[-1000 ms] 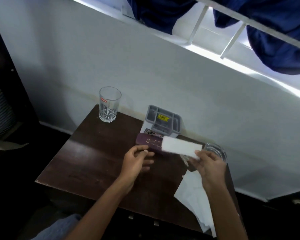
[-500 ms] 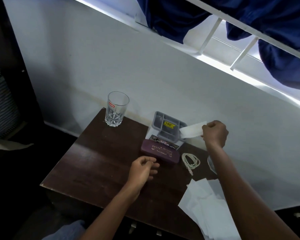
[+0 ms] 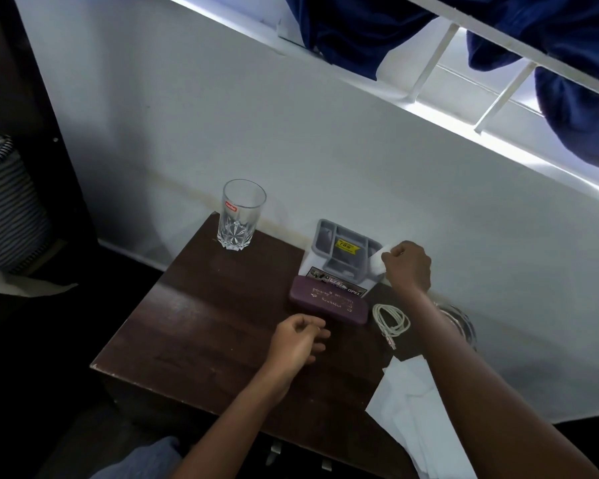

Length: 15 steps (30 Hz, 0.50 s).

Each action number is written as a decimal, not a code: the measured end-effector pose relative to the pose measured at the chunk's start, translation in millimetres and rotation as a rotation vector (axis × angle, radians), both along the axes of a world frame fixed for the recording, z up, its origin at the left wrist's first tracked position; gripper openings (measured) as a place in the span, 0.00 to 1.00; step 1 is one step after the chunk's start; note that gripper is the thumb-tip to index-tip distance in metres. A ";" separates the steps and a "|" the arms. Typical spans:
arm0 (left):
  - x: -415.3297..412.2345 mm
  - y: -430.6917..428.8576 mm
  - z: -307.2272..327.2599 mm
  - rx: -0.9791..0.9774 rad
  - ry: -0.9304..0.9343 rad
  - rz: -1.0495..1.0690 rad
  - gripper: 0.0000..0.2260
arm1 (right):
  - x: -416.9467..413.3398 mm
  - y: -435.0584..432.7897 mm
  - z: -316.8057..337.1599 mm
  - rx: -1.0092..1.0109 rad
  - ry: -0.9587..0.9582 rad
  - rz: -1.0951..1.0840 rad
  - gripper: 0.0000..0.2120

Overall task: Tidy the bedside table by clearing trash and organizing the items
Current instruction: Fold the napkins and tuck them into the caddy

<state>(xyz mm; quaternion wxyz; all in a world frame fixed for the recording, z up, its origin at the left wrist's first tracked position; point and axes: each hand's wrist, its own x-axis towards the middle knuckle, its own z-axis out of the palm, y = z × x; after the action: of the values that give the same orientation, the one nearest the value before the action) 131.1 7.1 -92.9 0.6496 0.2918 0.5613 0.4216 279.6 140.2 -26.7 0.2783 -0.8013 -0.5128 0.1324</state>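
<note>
One white slip (image 3: 377, 263) is pinched in my right hand (image 3: 408, 267) at the right edge of the grey organizer (image 3: 325, 229), centre frame; I should ease it straight down, left hand (image 3: 297, 342) loose, empty.

Right hand (image 3: 408, 267) pinches white paper (image 3: 377, 262) at the grey organizer (image 3: 343, 250).
</note>
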 end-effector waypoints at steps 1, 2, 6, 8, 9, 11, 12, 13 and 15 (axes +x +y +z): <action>-0.1 -0.2 -0.1 0.001 0.001 -0.003 0.08 | 0.2 0.1 -0.3 0.002 0.023 0.004 0.03; -0.1 -0.4 -0.2 0.002 0.003 -0.005 0.08 | 0.7 -0.3 -0.3 0.011 0.061 0.005 0.05; 0.1 -1.7 -0.8 0.001 0.013 -0.018 0.08 | 6.2 -15.4 5.4 0.084 0.262 -0.052 0.14; 0.2 -2.2 -0.8 -0.001 0.018 -0.029 0.08 | 9.9 -38.3 12.6 0.129 0.351 -0.096 0.12; 0.0 -2.6 -0.4 -0.001 0.021 -0.032 0.08 | 13.6 -52.7 14.5 0.140 0.416 -0.110 0.10; 0.2 -3.9 0.3 -0.001 0.030 -0.040 0.08 | 25.0 -87.6 14.7 0.121 0.524 -0.127 0.06; 0.3 -4.4 0.6 0.001 0.035 -0.043 0.08 | 31.0 -107.1 13.9 0.093 0.556 -0.134 0.04; 0.7 -5.2 0.9 0.003 0.040 -0.046 0.08 | 37.4 -125.7 11.9 0.068 0.575 -0.146 0.04; 1.9 -6.6 1.5 0.006 0.052 -0.053 0.08 | 48.5 -158.2 6.8 0.017 0.558 -0.178 0.04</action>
<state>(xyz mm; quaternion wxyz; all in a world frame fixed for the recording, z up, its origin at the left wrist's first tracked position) 133.0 0.5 -91.4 0.6449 0.3195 0.5687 0.3983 328.1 -18.0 -19.9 0.4257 -0.7734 -0.3451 0.3187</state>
